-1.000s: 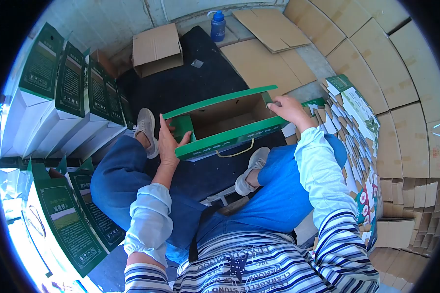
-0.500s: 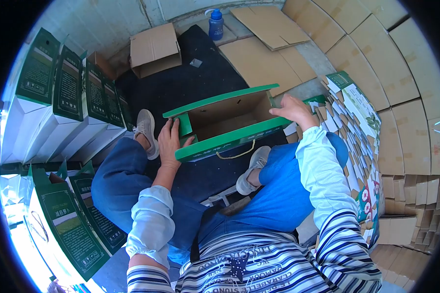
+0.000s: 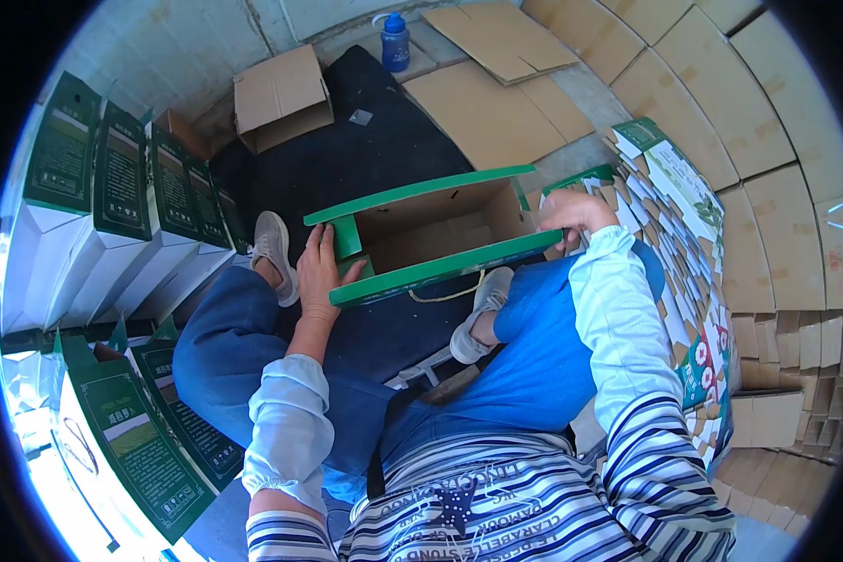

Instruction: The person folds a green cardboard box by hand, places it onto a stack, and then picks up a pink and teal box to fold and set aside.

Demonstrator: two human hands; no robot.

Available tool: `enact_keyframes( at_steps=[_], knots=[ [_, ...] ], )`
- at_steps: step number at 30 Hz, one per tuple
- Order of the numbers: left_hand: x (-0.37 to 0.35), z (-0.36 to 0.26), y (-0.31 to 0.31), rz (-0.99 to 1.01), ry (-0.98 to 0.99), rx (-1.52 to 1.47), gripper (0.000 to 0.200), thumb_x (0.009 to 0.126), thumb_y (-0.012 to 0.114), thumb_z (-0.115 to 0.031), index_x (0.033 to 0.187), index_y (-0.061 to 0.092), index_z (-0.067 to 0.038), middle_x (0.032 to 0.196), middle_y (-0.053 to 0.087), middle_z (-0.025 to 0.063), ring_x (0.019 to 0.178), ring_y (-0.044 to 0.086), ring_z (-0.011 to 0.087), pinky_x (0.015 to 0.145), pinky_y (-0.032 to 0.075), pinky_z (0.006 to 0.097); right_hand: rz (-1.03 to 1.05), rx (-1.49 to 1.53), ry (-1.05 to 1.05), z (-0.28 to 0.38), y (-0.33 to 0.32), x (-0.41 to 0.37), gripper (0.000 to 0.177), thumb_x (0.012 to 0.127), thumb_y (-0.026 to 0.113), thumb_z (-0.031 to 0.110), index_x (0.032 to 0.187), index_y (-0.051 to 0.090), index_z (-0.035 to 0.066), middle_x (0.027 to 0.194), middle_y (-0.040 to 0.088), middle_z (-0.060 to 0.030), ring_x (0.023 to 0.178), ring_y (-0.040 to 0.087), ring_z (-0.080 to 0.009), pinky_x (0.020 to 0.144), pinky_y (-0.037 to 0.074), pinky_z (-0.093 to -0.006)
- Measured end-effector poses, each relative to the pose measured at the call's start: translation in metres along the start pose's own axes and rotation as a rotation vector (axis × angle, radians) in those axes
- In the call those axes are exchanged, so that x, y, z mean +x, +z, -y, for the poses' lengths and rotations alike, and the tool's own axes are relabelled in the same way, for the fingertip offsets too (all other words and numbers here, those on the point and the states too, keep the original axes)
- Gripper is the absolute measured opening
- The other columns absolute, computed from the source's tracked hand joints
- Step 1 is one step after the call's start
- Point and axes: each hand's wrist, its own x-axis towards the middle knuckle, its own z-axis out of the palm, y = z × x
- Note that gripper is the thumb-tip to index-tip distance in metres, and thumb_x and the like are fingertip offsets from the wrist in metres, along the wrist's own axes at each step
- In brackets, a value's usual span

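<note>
Green box (image 3: pixel 450 266) (top open) between left hand (image 3: pixel 320 279), grip apart, and right hand (image 3: pixel 581 214), grip clamped on its corner.

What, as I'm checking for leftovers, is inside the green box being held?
The green box shows only brown cardboard; its near panel and left-end flaps cover part of the interior.

Underside of my green box (image 3: pixel 468 260) hidden, its right end partly behind my right hand (image 3: pixel 579 214), fine print on green cartons (image 3: pixel 122 170) left of it too small, cardboard stack (image 3: pixel 721 94) right of it cut off above
</note>
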Motion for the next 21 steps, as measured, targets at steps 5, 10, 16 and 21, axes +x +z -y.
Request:
enact_keyframes(
  at_steps=[5,10,16,21],
  knots=[
    [0.001,-0.001,0.001,-0.008,0.04,0.003,0.083,0.07,0.072,-0.041,0.133,0.036,-0.001,0.135,0.037,0.0195,0.115,0.046,0.0361,0.094,0.04,0.0432,-0.131,-0.162,-0.035,0.002,0.004,0.006,0.025,0.073,0.063,0.023,0.078,0.059,-0.001,0.062,0.064,-0.011,0.046,0.059,-0.0155,0.037,0.039,-0.0265],
    [0.0,-0.003,0.0,-0.018,0.076,0.014,0.091,0.068,0.074,-0.044,0.135,0.032,0.0,0.134,0.036,0.0225,0.114,0.047,0.038,0.092,0.041,0.043,-0.192,-0.071,-0.075,0.008,0.005,-0.001,0.033,0.073,0.064,0.031,0.071,0.064,-0.001,0.06,0.062,-0.0101,0.047,0.056,-0.0163,0.043,0.043,-0.0281],
    [0.001,-0.002,0.0,-0.015,0.081,0.026,0.093,0.067,0.075,-0.043,0.137,0.029,-0.001,0.133,0.036,0.0238,0.112,0.048,0.0392,0.091,0.042,0.0429,-0.098,-0.069,-0.137,-0.001,0.003,0.001,0.049,0.073,0.064,0.047,0.079,0.065,-0.001,0.07,0.062,-0.0118,0.059,0.059,-0.0169,0.051,0.046,-0.0294],
    [0.001,-0.005,0.0,-0.005,0.109,0.033,0.092,0.068,0.075,-0.043,0.137,0.03,-0.002,0.134,0.035,0.024,0.111,0.048,0.0397,0.09,0.043,0.0431,-0.177,-0.454,-0.127,0.011,0.015,0.002,0.048,0.069,0.067,0.042,0.088,0.068,-0.002,0.083,0.067,-0.0168,0.075,0.065,-0.0313,0.064,0.051,-0.0367]
  ],
)
